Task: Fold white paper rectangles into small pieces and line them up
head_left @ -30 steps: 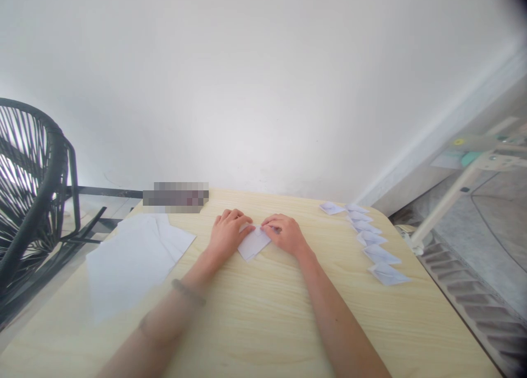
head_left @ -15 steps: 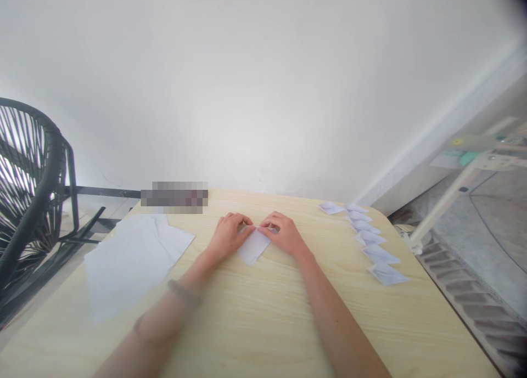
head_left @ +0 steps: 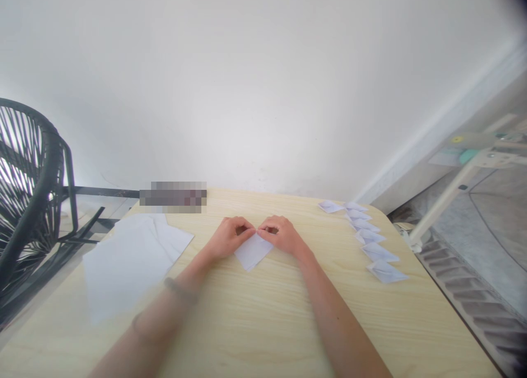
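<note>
A small folded piece of white paper (head_left: pixel 252 253) lies on the wooden table (head_left: pixel 263 323), one corner pointing toward me. My left hand (head_left: pixel 234 235) pinches its far corner between thumb and fingers. From the other side my right hand (head_left: pixel 280 235) pinches the same corner, its thumb tip almost meeting the left one. The fingertips hide that far corner and any fold there.
Loose white sheets (head_left: pixel 127 263) lie overlapping at the left. Several folded paper shapes (head_left: pixel 379 252) form a column along the right edge. A black woven chair (head_left: pixel 45 175) stands left of the table, a pale metal frame (head_left: pixel 448 208) to the right, a white wall behind.
Both hands have drawn closer together at the paper's far corner, their thumbs now nearly touching. The paper sits slightly nearer to me, with a smoother-looking near face.
</note>
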### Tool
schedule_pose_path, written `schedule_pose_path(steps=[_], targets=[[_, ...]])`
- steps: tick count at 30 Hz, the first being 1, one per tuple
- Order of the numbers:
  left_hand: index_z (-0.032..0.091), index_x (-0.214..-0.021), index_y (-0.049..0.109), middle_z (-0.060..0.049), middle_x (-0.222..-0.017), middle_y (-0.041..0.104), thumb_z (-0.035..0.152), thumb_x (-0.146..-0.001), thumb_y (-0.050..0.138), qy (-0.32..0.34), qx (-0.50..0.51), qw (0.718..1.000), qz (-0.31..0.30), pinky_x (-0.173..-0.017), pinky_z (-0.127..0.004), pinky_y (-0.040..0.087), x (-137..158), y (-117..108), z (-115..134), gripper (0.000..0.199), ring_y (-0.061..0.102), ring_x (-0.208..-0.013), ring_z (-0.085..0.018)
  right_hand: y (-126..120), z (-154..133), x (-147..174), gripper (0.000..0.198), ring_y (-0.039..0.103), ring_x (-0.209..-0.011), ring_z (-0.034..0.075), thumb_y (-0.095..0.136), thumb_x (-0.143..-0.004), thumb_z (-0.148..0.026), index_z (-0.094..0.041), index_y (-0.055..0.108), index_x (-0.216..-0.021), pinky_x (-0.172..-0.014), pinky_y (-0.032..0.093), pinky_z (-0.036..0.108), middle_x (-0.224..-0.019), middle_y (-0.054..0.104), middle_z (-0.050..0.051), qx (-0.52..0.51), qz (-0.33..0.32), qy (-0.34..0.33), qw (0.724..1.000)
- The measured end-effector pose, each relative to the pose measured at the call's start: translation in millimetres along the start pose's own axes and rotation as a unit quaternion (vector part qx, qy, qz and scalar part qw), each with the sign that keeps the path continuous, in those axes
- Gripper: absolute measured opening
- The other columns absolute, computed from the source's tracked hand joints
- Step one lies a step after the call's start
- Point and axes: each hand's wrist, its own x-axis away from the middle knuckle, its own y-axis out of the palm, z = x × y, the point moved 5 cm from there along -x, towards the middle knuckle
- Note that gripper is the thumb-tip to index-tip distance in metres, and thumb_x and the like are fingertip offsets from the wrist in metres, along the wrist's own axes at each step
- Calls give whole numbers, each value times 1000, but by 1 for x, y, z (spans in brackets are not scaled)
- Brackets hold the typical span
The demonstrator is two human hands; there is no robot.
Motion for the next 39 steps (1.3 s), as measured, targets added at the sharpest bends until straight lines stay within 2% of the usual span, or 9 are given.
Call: schedule_pose_path(steps=[5, 10, 15, 20, 26, 33, 39], targets=[[14, -71, 60, -2, -66, 61, 38, -73, 49, -52, 37, 998, -12, -52, -23, 39, 0, -4, -6, 27, 53, -60, -14, -3, 3, 1, 16, 47, -59, 9, 50, -74, -21, -17, 60, -63, -57, 36, 21, -62, 56, -1, -29, -38, 18, 999], [14, -68, 57, 0, -60, 58, 40, -71, 50, -100, 82, 991, -20, -48, -22, 37, 1, -8, -9, 28, 51, -55, -13, -5, 12, 3, 22, 40, -54, 8, 47, -74, -23, -15, 49, -54, -49, 30, 20, -58, 46, -2, -95, -43, 65, 992], [13, -65, 54, 0, -59, 55, 42, -70, 51, -114, 110, 987, -32, -46, -21, 35, 1, -8, -9, 30, 50, -53, -12, -8, 15, 4, 23, 36, -52, 8, 45, -73, -22, -15, 44, -51, -49, 28, 20, -56, 41, -2, -146, -49, 80, 985], [14, -65, 55, 1, -58, 55, 42, -71, 50, -102, 119, 987, -30, -46, -21, 34, 1, -10, -9, 29, 48, -51, -11, -9, 11, 5, 26, 38, -54, 9, 40, -76, -24, -15, 45, -52, -50, 30, 21, -58, 45, -1, -163, -26, 81, 983], [14, -69, 59, -1, -62, 59, 42, -73, 49, -69, 71, 994, -38, -49, -21, 35, 2, -5, -4, 30, 50, -56, -12, -1, 5, 3, 24, 39, -54, 8, 46, -76, -29, -16, 50, -56, -50, 29, 20, -58, 46, -2, -98, -43, 69, 992], [14, -72, 61, -1, -69, 60, 40, -76, 45, -40, 46, 997, -45, -53, -22, 37, 2, -7, -5, 31, 51, -62, -13, -5, 7, 6, 26, 39, -56, 8, 44, -78, -32, -16, 51, -60, -51, 29, 20, -61, 47, -2, -126, -41, 79, 988], [14, -74, 60, -1, -70, 60, 40, -77, 44, -40, 33, 997, -50, -54, -22, 37, 2, -9, -9, 31, 50, -62, -13, -4, 9, 6, 27, 38, -56, 8, 46, -78, -35, -15, 52, -60, -51, 28, 21, -62, 47, -2, -133, -44, 74, 987]])
